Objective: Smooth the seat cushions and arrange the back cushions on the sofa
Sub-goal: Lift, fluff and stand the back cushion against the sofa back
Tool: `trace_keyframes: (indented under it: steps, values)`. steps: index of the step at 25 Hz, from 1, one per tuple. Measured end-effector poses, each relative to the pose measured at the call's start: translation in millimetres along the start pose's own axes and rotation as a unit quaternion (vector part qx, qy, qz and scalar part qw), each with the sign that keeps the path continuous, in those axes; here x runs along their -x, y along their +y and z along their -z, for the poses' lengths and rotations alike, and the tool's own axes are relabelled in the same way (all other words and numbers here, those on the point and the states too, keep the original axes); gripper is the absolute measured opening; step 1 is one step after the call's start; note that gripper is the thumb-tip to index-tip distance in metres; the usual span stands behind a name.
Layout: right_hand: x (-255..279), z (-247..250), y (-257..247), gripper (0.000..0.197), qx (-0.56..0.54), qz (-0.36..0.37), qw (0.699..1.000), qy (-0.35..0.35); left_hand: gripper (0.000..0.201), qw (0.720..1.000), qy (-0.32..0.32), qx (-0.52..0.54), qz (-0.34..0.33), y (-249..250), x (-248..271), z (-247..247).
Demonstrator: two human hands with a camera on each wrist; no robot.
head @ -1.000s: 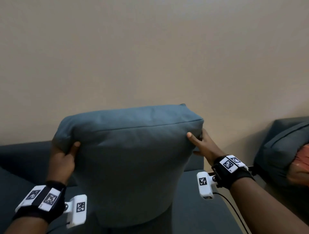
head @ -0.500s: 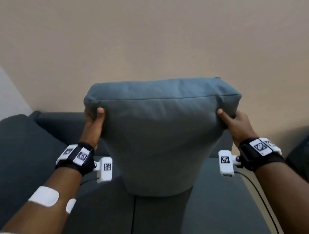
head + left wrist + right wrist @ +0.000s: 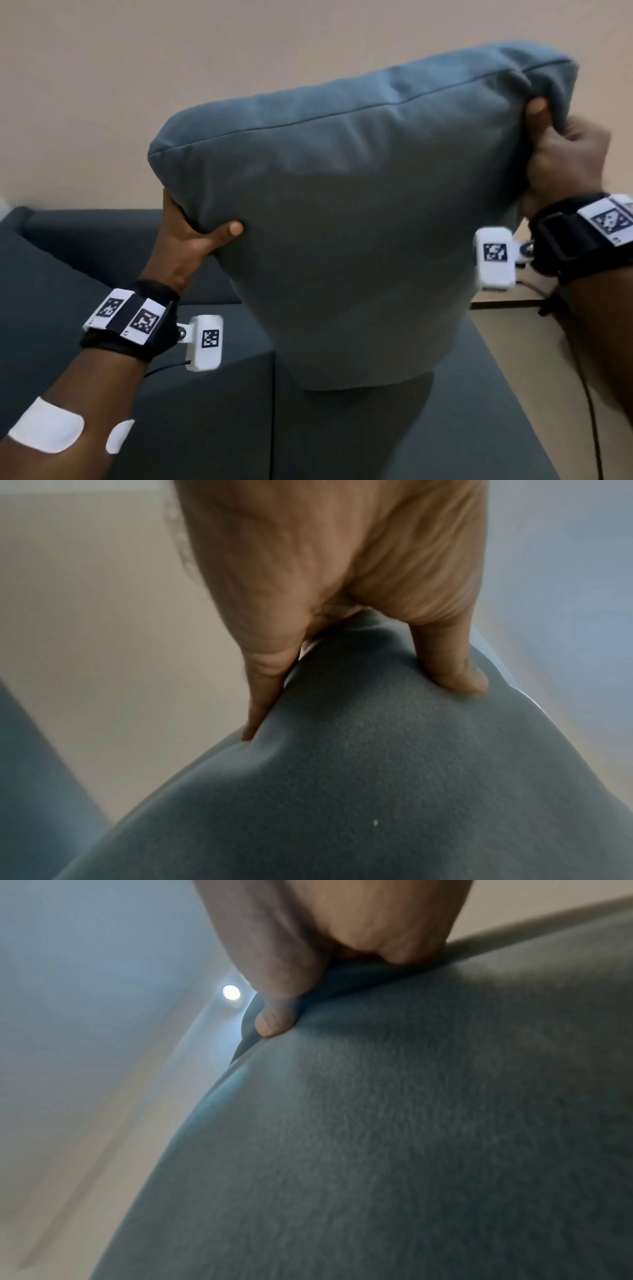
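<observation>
A large grey-blue back cushion [image 3: 342, 212] hangs in the air over the dark sofa seat [image 3: 212, 421], tilted with its right top corner higher. My left hand [image 3: 191, 240] grips its left edge, thumb on the front face and fingers behind. My right hand [image 3: 565, 150] clutches the bunched top right corner. In the left wrist view the left hand [image 3: 342, 647] squeezes the cushion [image 3: 377, 791] fabric between thumb and fingers. The right wrist view shows the right hand [image 3: 308, 993] pinching the cushion [image 3: 411, 1137] edge.
The sofa's low backrest [image 3: 96, 233] runs along a beige wall [image 3: 171, 68]. The armrest [image 3: 20, 274] rises at the left. A seam [image 3: 274, 411] divides two seat cushions. Wooden floor [image 3: 513, 322] shows past the sofa's right end.
The cushion has been lifted and swung to the right, its right corner now raised well above the left. My right hand rose and bunched the corner; the left hand dropped lower on the edge.
</observation>
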State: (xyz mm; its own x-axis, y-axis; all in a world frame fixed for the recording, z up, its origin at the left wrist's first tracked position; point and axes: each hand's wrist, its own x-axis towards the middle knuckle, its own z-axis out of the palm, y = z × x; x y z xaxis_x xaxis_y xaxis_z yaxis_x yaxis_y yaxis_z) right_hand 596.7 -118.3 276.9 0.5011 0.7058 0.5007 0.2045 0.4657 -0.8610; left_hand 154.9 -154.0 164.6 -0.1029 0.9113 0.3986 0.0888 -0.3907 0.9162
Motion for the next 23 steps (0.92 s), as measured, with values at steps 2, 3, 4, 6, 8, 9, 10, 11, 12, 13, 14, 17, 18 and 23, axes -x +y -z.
trace_keyframes:
  steps: [2,3,4,6,8,9,10,11,12,13,14,17,18,23]
  values:
    - [-6,-16,-20,0.056,0.024,0.042,0.999,-0.007,0.100,0.997,0.008,0.059,0.041,-16,14,-4]
    - [-8,-22,-28,0.056,0.038,0.057,0.998,-0.011,0.094,0.995,0.017,0.076,0.063,-27,24,-9]
    - [-9,-27,-35,0.057,0.056,0.074,0.995,-0.021,0.083,0.994,0.025,0.067,0.084,-35,33,-15]
    - [-2,-41,-46,0.059,0.136,0.119,0.980,-0.082,0.054,0.989,0.035,-0.011,0.140,-51,52,-25]
    - [23,-67,-46,0.063,0.293,0.152,0.927,-0.178,0.067,0.960,0.051,-0.124,0.246,-72,65,-20]
    - [42,-76,-39,0.064,0.358,0.149,0.896,-0.216,0.096,0.939,0.058,-0.178,0.290,-78,70,-15]
    - [59,-84,-28,0.063,0.396,0.140,0.874,-0.247,0.122,0.926,0.066,-0.224,0.298,-80,69,-9]
    - [75,-93,-15,0.061,0.410,0.127,0.860,-0.277,0.134,0.924,0.067,-0.256,0.274,-74,63,-9]
    - [89,-104,-3,0.057,0.417,0.119,0.848,-0.305,0.136,0.933,0.052,-0.280,0.222,-58,52,-15]
    - [102,-115,7,0.052,0.422,0.124,0.836,-0.328,0.131,0.944,0.016,-0.291,0.156,-41,38,-26]
    - [111,-126,12,0.047,0.424,0.142,0.826,-0.344,0.124,0.951,-0.034,-0.291,0.095,-23,23,-43]
    - [123,-149,13,0.034,0.392,0.187,0.816,-0.381,0.106,0.957,-0.071,-0.280,0.031,-2,-11,-80]
    - [120,-146,19,0.029,0.355,0.198,0.827,-0.389,0.096,0.958,-0.042,-0.281,0.037,-6,-14,-84]
    - [93,-18,137,0.041,0.428,0.064,0.791,-0.431,0.057,0.956,0.019,-0.285,0.071,-33,-13,-69]
